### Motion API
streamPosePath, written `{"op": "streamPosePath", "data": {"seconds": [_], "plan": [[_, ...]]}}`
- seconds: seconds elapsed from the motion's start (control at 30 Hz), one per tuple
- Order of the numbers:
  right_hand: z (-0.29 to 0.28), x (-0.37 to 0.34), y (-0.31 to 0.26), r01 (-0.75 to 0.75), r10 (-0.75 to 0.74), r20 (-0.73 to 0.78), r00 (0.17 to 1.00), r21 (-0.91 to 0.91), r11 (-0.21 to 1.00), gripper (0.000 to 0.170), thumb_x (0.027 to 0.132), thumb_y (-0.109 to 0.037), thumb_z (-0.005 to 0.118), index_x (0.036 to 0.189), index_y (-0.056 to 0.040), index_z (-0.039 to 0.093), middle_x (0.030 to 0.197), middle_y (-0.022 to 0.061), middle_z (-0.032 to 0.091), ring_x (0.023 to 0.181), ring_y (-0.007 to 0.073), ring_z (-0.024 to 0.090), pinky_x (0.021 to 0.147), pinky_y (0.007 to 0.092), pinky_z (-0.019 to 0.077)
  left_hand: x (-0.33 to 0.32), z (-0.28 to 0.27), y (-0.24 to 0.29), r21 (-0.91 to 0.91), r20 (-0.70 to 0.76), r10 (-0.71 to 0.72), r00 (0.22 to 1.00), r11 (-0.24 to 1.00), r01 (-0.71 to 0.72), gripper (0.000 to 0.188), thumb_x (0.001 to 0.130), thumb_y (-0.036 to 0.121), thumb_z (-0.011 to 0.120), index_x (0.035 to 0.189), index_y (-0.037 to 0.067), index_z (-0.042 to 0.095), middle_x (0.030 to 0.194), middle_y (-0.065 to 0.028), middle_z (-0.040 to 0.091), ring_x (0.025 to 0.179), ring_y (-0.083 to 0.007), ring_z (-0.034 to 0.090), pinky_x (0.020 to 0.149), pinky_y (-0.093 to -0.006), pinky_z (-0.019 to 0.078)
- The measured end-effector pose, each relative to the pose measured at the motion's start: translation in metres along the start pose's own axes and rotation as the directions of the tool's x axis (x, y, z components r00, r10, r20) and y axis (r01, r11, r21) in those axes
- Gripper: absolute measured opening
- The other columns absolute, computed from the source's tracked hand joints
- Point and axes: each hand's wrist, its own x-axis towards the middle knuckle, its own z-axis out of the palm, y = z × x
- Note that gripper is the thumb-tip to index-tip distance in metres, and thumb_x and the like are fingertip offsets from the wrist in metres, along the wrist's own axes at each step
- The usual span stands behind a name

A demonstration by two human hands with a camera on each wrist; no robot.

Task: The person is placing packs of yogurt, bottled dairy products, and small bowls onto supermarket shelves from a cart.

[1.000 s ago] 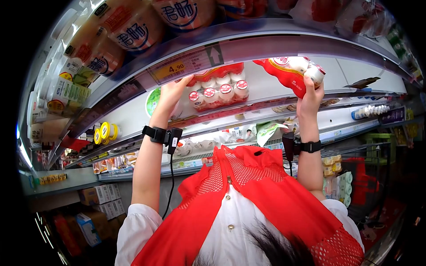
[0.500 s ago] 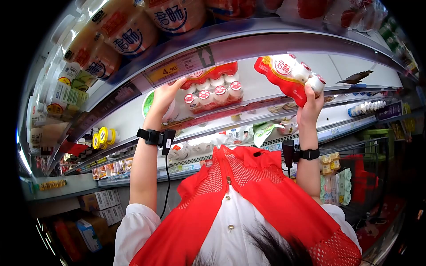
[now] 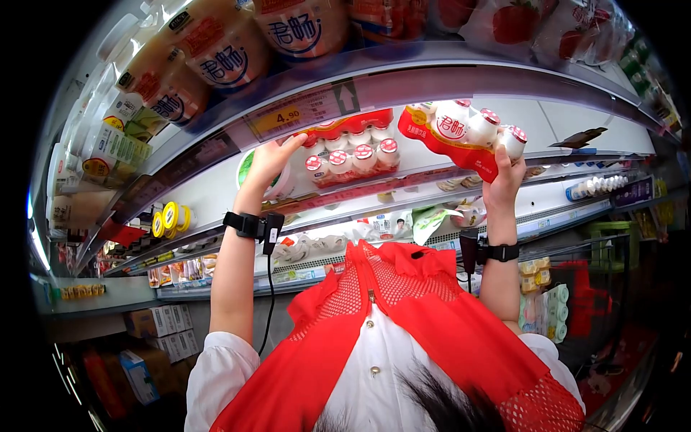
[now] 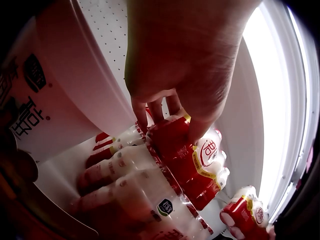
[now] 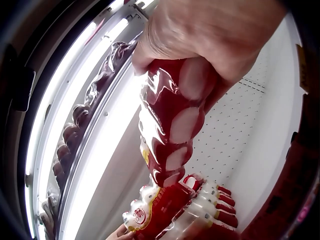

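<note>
On the shelf sits a red-wrapped pack of small white drink bottles with red caps. My left hand grips its left end; in the left wrist view the thumb lies on the red wrapper and the fingers bend over the far side. My right hand holds a second, matching bottle pack by one end, tilted, to the right of the first. In the right wrist view this held pack hangs from the hand, its lower end overlapping the shelf pack.
A shelf edge with a price tag runs above both hands, with large drink bottles over it. A round tub with green stands beside the left hand. Below are lower shelves with yellow-lidded tubs and bagged goods.
My right hand has come lower with its pack, which has swung left toward the shelf pack and shows more of its front. The left hand stays at the shelf pack.
</note>
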Motion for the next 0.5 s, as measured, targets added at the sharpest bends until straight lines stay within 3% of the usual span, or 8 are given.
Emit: {"op": "streamPosePath", "data": {"seconds": [0.13, 0.2, 0.37, 0.5], "plan": [[0.020, 0.007, 0.000, 0.001, -0.002, 0.142, 0.990, 0.005, 1.000, 0.039, 0.076, -0.024, 0.068, 0.103, 0.0010, 0.055, 0.094, 0.0058, 0.059, 0.087, 0.0115, 0.056, 0.074, 0.0250, 0.0455, -0.005, 0.001, 0.009, 0.005, -0.031, -0.011, 0.999, 1.000, 0.011, 0.044, 0.081, 0.012, 0.064, 0.118, -0.004, 0.048, 0.117, -0.0113, 0.053, 0.106, -0.0165, 0.051, 0.093, -0.0272, 0.0376], [0.032, 0.011, 0.002, 0.033, -0.007, 0.242, 0.970, -0.102, 0.994, 0.036, 0.076, -0.023, 0.068, 0.101, 0.0011, 0.056, 0.091, 0.0053, 0.060, 0.084, 0.0105, 0.056, 0.074, 0.0242, 0.0445, 0.005, 0.000, -0.001, 0.054, -0.048, -0.034, 0.998, 0.998, 0.037, 0.042, 0.081, 0.014, 0.064, 0.117, -0.004, 0.050, 0.115, -0.0104, 0.055, 0.104, -0.0158, 0.052, 0.092, -0.0266, 0.0379], [0.055, 0.010, 0.008, -0.034, 0.047, 0.248, 0.968, -0.056, 0.998, 0.036, 0.076, -0.023, 0.067, 0.100, 0.0014, 0.056, 0.090, 0.0055, 0.060, 0.083, 0.0107, 0.056, 0.075, 0.0249, 0.0441, -0.002, 0.002, 0.005, 0.091, -0.069, -0.099, 0.993, 0.990, 0.105, 0.037, 0.082, 0.016, 0.063, 0.112, -0.003, 0.055, 0.109, -0.0083, 0.059, 0.100, -0.0142, 0.053, 0.089, -0.0254, 0.0385], [0.052, 0.007, 0.016, -0.126, 0.114, 0.238, 0.965, 0.034, 0.992, 0.038, 0.076, -0.025, 0.066, 0.102, 0.0020, 0.056, 0.092, 0.0064, 0.060, 0.084, 0.0116, 0.056, 0.077, 0.0256, 0.0438, -0.009, 0.002, 0.007, 0.123, -0.056, -0.024, 0.998, 0.992, 0.031, 0.036, 0.082, 0.015, 0.062, 0.111, -0.004, 0.055, 0.107, -0.0090, 0.060, 0.098, -0.0142, 0.054, 0.089, -0.0251, 0.0387]]}}
